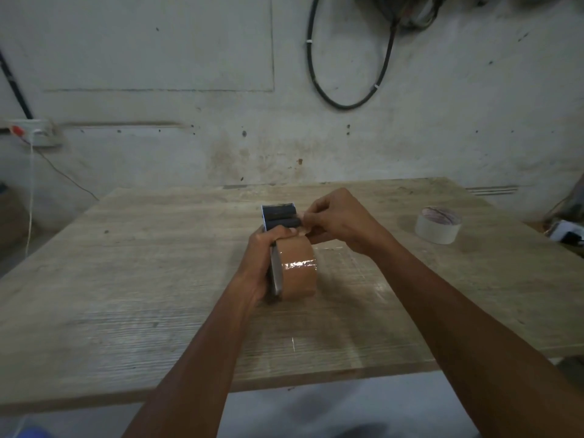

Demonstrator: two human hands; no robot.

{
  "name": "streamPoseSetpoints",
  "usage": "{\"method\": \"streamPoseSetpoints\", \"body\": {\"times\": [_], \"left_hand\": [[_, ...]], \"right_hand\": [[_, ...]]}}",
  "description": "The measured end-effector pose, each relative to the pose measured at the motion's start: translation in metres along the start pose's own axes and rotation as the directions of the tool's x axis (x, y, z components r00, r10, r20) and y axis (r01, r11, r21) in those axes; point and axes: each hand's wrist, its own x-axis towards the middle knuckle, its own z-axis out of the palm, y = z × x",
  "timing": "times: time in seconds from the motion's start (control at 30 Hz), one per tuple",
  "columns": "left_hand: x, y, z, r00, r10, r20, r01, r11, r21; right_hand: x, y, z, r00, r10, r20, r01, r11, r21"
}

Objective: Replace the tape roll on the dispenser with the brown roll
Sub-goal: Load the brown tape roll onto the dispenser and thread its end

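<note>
Clearly gripped dispenser [279, 213] in L hand [264, 263], fingers curled round frame, prob. to steady it; resting on table [126, 263] or just above, couldn't tell. Had brown roll [298, 270] already seated on hub, edge-on beside metal side plate. Pinched what looked like loose tape end w/ R hand [331, 216], thumb and fingertips closed beside black roller at front, likely threading tape thru towards cutter. Couldn't trace tape end; hidden by fingers. Noted pale roll [437, 224], presumably old one, flat on table well apart to right, out of the way. Saw looped black cable [347, 90] on wall, socket strip [34, 132] far left; neither near work.
</note>
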Motion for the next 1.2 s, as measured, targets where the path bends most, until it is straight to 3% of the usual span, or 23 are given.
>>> {"method": "streamPoseSetpoints", "body": {"times": [0.3, 0.53, 0.97, 1.2], "left_hand": [[-0.003, 0.001, -0.002, 0.997, -0.053, 0.058, 0.055, 0.998, -0.031], [0.001, 0.000, -0.005, 0.993, -0.100, 0.060, 0.101, 0.995, -0.021], [0.003, 0.001, -0.004, 0.992, -0.098, 0.073, 0.099, 0.995, -0.010], [0.005, -0.001, -0.005, 0.995, -0.093, 0.048, 0.092, 0.996, 0.018]], "right_hand": [[-0.004, 0.009, 0.010, 0.965, -0.217, -0.147, 0.189, 0.965, -0.183], [-0.003, 0.012, 0.010, 0.899, -0.417, -0.136, 0.339, 0.857, -0.387], [-0.001, 0.005, 0.007, 0.907, -0.405, -0.117, 0.328, 0.852, -0.409], [-0.002, 0.000, 0.006, 0.880, -0.468, -0.079, 0.369, 0.779, -0.506]]}}
